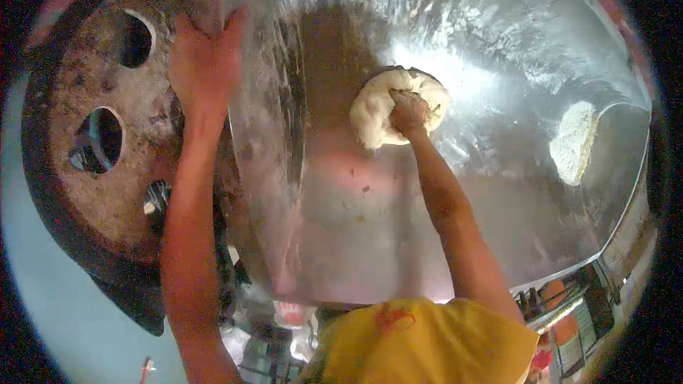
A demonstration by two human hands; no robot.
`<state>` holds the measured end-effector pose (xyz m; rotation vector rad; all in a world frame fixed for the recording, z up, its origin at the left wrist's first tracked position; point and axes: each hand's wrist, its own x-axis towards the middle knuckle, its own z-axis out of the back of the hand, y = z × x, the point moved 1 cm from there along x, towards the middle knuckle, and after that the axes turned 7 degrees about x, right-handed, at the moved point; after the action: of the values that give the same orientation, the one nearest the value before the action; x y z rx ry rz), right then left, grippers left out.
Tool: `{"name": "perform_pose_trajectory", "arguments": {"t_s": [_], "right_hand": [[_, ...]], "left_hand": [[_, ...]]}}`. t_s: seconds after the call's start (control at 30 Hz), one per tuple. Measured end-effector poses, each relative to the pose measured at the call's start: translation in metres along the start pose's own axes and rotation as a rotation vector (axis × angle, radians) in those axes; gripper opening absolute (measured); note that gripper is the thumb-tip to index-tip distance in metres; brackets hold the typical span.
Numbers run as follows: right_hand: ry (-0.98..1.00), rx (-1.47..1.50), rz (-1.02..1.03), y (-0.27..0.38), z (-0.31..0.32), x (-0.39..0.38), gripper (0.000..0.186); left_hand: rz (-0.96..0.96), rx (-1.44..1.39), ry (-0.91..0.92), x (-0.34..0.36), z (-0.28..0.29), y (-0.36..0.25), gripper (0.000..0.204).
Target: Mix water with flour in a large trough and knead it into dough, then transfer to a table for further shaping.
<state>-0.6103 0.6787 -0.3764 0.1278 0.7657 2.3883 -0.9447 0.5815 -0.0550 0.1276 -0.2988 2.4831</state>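
two hands share the work over a very large shiny metal basin [498,192], and the likeliest trouble, as i judge it, is the basin sliding or rocking. the right hand [410,112] bears down into a pale lump of dough [377,110] near the middle of the basin floor, and only the left hand [203,64] steadies the vessel at its left rim; if that hold slips on the smooth metal, the basin could lurch toward the round, crusted stove top [92,135] with its dark holes just beside it. a second risk is the dough sticking to the metal and tearing apart under the push.

the right hand's fingers are curled shut and pressed into the dough, knuckles down. the left hand's fingers are wrapped closed over the basin rim, though the fingertips are hidden behind the edge. a smaller floury lump [575,141] sits well apart on the basin's right slope.
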Motion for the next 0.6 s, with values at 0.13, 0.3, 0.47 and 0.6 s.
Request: {"name": "perform_pose_trajectory", "arguments": {"t_s": [0.13,0.3,0.47,0.6], "right_hand": [[0.081,0.151,-0.345,0.018,0.04,0.02,0.056],[-0.038,0.572,-0.081,0.0,0.126,-0.054,0.046],[-0.301,0.622,-1.272,-0.101,0.172,-0.082,0.034],[-0.026,0.574,-0.805,0.085,0.015,0.04,0.05]], "left_hand": [[0.043,0.077,0.104,0.009,-0.016,-0.018,0.074],[0.244,-0.025,0.105,0.004,0.004,-0.023,0.072],[0.118,-0.054,0.05,0.005,-0.007,-0.019,0.071],[0.229,-0.014,0.102,0.001,-0.005,-0.042,0.069]]}}
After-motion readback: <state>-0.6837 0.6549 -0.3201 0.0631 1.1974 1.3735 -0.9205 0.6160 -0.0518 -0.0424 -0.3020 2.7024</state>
